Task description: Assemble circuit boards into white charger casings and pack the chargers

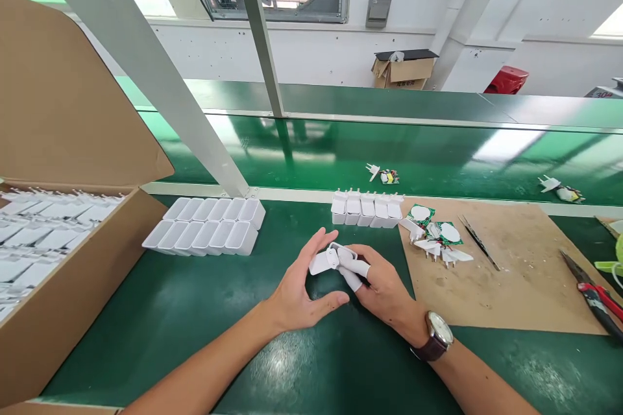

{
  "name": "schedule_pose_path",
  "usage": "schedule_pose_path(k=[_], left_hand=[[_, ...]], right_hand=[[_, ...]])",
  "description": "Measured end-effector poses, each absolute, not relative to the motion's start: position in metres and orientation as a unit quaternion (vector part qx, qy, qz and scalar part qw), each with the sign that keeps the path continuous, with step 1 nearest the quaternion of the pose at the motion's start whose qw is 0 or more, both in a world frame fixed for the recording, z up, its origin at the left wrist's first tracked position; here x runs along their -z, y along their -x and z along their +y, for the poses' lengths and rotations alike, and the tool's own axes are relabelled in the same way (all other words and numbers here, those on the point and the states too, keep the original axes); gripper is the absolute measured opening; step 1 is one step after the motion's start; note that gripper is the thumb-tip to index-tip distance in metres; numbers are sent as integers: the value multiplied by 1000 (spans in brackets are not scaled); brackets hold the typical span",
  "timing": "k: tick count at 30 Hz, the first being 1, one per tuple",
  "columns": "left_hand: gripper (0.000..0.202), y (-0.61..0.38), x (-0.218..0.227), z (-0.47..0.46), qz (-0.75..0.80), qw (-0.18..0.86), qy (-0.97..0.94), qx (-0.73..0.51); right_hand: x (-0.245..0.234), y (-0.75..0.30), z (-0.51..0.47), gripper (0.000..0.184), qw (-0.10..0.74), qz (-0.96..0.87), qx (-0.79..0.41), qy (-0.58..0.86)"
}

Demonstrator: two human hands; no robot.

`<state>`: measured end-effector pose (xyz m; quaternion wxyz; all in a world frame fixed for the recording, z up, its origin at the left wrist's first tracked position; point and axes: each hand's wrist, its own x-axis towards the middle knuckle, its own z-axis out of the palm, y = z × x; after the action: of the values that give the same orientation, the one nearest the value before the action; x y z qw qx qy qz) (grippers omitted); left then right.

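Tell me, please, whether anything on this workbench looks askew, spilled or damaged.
Nothing looks clearly spilled or broken. The green circuit boards and white plug parts lie jumbled on the brown sheet, near its left edge, which looks untidy beside the neat rows of white cases.

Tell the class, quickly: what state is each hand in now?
Left hand: open, beside the white plastic piece; contact unclear.
Right hand: closed, holding that piece.

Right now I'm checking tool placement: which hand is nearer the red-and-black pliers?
Right. The right hand is left of the red-and-black pliers, with most of the brown board between; the left hand is farther left, beyond the right hand.
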<state>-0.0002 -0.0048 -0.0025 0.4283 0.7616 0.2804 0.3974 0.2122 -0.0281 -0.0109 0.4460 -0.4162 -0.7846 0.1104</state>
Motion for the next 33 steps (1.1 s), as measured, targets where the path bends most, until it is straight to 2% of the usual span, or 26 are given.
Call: schedule_pose_path(k=[3, 8, 19, 22, 25, 29, 31, 33], left_hand=[[108, -4, 0, -5, 248, 426, -755, -432], [105, -12, 0, -6, 240, 449, -725, -464], [101, -5, 4, -3, 283, 418, -732, -458], [99, -3, 2, -2, 294, 418, -729, -456], [98, -2, 2, 2, 293, 418, -728, -458], [105, -1, 4, 5, 270, 392, -754, -452], [95, 1, 4, 7, 254, 374, -763, -461], [74, 3, -3, 11, 268, 351, -751, -492]], right_hand=[[5, -215, -32, 44, 457, -773, -130, 421], [14, -219, -30, 41, 385, -804, -135, 432], [19, -211, -28, 46, 374, -796, -143, 454], [21, -211, -26, 42, 361, -802, -149, 453], [21, -210, -25, 38, 395, -781, -191, 445], [22, -206, -23, 31, 496, -670, -340, 436], [21, -203, -23, 28, 520, -643, -366, 427], [18, -201, -24, 28, 513, -671, -324, 427]])
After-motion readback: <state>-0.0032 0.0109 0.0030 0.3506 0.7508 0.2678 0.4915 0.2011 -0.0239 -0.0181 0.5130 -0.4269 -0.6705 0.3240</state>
